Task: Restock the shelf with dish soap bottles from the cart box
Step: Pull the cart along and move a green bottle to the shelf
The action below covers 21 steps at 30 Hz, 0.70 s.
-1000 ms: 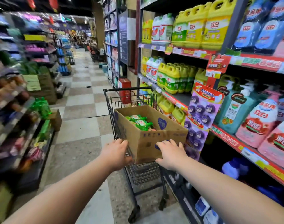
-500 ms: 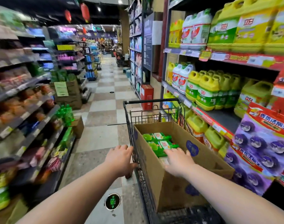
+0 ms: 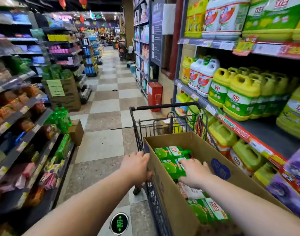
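Change: my right hand (image 3: 194,174) has left the box front and gone inside the cardboard box (image 3: 219,169), at about 5 o'clock in the view.
Right grip: fingers spread flat on the green soap bottles (image 3: 171,160), not closed on any.
Left grip: my left hand (image 3: 137,166) wraps the cart (image 3: 164,106) edge.
Shelf: shelf (image 3: 258,126) at 3 o'clock.
Meaning: I judge picking begins now.

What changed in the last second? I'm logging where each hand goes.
The right hand left the box's near wall and reached inside, onto the green bottles. It has not closed on one yet. The left hand shifted from the box front to its left edge by the cart. The bottles stayed put.
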Available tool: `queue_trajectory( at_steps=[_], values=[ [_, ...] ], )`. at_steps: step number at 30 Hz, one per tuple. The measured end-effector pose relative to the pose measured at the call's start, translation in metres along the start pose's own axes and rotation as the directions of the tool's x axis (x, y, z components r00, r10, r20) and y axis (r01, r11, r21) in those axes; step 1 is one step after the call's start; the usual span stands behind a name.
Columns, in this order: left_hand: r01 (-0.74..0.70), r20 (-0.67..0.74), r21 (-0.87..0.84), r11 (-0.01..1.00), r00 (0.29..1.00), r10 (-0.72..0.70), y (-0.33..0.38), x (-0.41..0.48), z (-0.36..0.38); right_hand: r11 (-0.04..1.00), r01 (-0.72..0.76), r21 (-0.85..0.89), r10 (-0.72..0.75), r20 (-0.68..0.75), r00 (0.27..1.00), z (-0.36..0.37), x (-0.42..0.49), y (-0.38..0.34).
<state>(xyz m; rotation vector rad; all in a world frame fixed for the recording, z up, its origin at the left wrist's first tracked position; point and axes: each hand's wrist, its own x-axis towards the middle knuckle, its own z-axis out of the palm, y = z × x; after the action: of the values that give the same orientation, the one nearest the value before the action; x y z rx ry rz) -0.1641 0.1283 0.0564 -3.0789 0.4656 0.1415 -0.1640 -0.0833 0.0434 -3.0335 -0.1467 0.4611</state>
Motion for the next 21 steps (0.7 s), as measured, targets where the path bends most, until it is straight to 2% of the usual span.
queue_trajectory(
  at_steps=[5, 11, 15, 21],
  values=[
    [-0.152, -0.001, 0.004, 0.988, 0.988, 0.152, -0.035, 0.065, 0.003, 0.987, -0.157, 0.029, 0.156, 0.016, 0.988, -0.003, 0.044, -0.006],
    [-0.296, 0.014, 0.007, 0.955, 0.955, 0.296, -0.076, 0.129, 0.005, 0.936, -0.338, 0.096, 0.332, 0.070, 0.941, 0.006, 0.076, -0.020],
    [-0.392, 0.074, -0.024, 0.920, 0.917, 0.392, -0.070, 0.161, 0.018, 0.895, -0.436, 0.094, 0.421, 0.143, 0.896, 0.025, 0.083, -0.022],
    [-0.488, 0.168, -0.080, 0.869, 0.853, 0.494, -0.038, 0.203, 0.035, 0.835, -0.536, 0.126, 0.512, 0.181, 0.840, 0.039, 0.099, 0.004]
  ],
)
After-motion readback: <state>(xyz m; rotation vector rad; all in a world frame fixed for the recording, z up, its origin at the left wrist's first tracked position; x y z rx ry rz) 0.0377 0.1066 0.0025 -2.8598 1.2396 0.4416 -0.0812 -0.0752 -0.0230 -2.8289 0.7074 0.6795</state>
